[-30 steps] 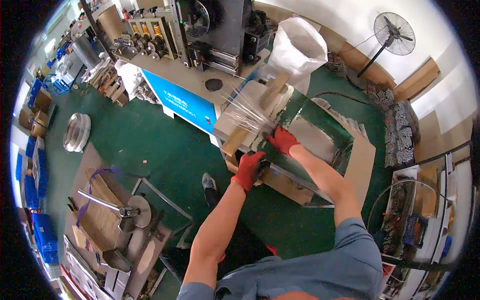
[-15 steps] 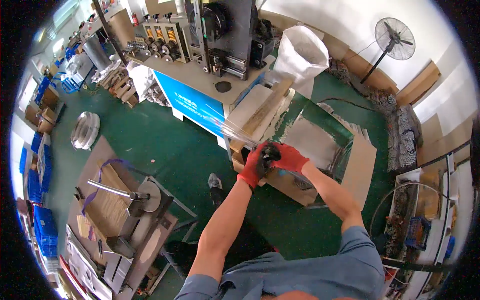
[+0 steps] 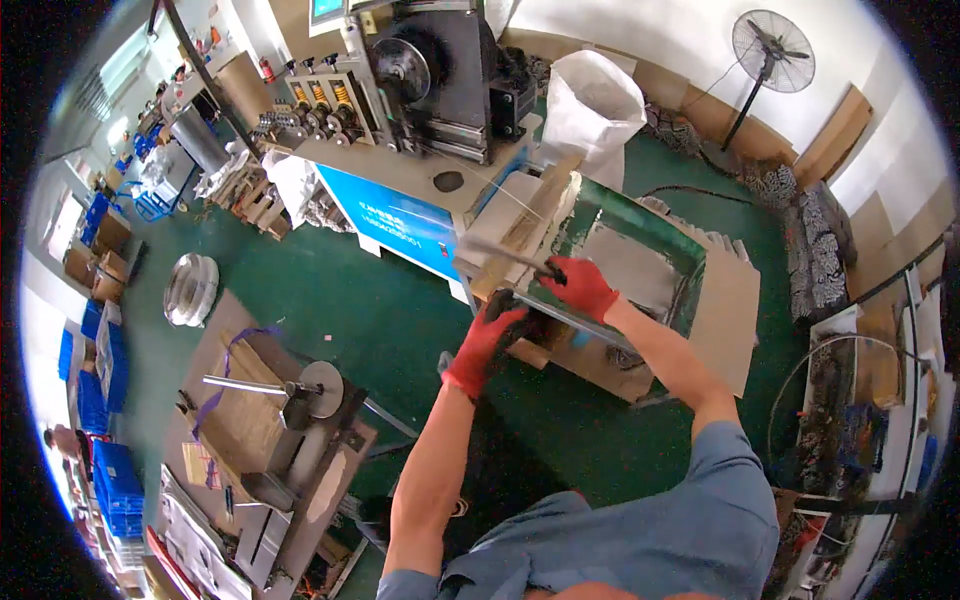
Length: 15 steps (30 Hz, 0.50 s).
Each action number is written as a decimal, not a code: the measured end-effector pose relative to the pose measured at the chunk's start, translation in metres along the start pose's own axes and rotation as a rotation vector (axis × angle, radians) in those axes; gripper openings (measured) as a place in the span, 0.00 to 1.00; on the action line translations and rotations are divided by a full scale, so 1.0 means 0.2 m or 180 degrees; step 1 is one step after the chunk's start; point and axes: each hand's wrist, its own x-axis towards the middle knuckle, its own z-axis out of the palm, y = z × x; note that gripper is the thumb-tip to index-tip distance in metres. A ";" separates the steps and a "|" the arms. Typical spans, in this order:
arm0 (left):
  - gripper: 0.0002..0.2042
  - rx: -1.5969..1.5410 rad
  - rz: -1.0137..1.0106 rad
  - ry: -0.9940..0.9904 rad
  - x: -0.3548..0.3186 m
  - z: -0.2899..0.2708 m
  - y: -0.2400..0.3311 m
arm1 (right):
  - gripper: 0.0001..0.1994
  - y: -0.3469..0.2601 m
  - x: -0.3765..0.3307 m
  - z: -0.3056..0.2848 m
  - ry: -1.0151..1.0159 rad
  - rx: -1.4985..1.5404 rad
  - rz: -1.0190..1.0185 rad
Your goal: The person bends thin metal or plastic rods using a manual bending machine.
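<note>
My right hand (image 3: pixel 580 287), in a red glove with dark fingertips, is closed on one end of a thin, greyish bundle of strands (image 3: pixel 508 254). The bundle points left from the fingers and is smeared by motion. Below and left of it, my left hand (image 3: pixel 485 345) wears a matching glove. Its fingers are apart, with nothing visible in them, just off the near edge of a green-walled tray (image 3: pixel 690 265). A wooden board (image 3: pixel 530 225) lies along the tray's left side, beneath the bundle's far end.
A machine with a blue front panel (image 3: pixel 395 220) stands ahead. Behind the tray is a white sack (image 3: pixel 595 110), with a fan (image 3: pixel 770 60) farther right. A low bench (image 3: pixel 240 420) with a metal rod and disc stands at left, near a coil of wire (image 3: pixel 190 290).
My hands were together on the strands; now they are apart. The left has drawn back toward me, while the right keeps the bundle and has moved slightly up. The view has shifted slightly.
</note>
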 end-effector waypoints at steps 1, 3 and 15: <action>0.22 0.0141 -0.0048 0.0106 -0.04 -0.05 -0.02 | 0.17 -0.04 0.02 -0.05 0.0021 0.0021 -0.0003; 0.22 0.0597 -0.0197 0.0235 -0.15 -0.11 -0.05 | 0.12 -0.12 0.03 -0.18 0.0725 0.0836 -0.0104; 0.24 0.1876 -0.0538 0.1010 -0.86 -0.45 -0.28 | 0.08 0.27 0.18 -0.64 0.2979 0.0692 -0.0061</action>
